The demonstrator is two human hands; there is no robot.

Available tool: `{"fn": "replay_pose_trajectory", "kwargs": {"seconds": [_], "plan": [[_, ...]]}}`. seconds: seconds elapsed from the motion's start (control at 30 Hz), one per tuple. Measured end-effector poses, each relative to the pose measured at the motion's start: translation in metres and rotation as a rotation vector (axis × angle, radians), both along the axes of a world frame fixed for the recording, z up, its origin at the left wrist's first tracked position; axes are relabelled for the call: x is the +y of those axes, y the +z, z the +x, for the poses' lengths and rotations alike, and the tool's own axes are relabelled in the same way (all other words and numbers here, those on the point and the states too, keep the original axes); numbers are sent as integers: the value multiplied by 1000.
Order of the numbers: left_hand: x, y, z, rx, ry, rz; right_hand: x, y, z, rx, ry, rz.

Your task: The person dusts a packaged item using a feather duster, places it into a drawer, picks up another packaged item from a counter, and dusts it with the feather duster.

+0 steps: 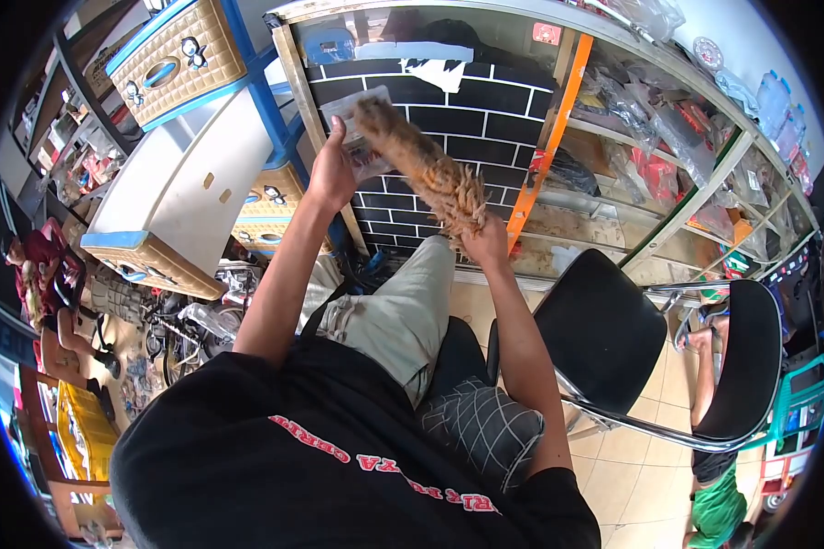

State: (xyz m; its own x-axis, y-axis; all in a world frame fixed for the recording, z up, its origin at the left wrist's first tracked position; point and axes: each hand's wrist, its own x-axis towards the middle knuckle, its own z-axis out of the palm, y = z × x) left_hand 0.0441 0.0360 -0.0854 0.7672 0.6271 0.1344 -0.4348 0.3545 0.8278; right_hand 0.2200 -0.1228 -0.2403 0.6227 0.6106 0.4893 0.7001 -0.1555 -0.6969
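Note:
My right hand is closed around the lower end of a shaggy brown duster. The duster slants up to the left, and its far end lies over a clear plastic package. That package is in my left hand, held from its left side with the thumb pointing up. The duster covers much of the package, so what is inside cannot be made out. Both things are in front of a glass display cabinet whose panel has a black brick pattern.
To the left, a plastic drawer unit has a drawer pulled out. Shelves with bagged goods stand at the right. A black chair is beside my right arm. Other people are at far left and lower right.

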Motion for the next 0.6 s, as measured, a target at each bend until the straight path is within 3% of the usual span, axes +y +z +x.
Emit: {"fn": "replay_pose_trajectory", "kwargs": {"seconds": [0.13, 0.2, 0.33, 0.47, 0.6], "plan": [[13, -3, -3, -147, 44, -7, 2, -7, 7, 12, 123, 18], [21, -7, -8, -149, 34, -38, -2, -1, 2, -144, 160, -67], [17, 1, -9, -225, 134, -14, 8, -5, -5, -64, 71, 16], [19, 3, -16, -176, 121, -82, -1, 5, -5, -164, 126, -99], [26, 0, -14, -244, 109, -35, 5, -3, -6, 41, 63, -1]]}}
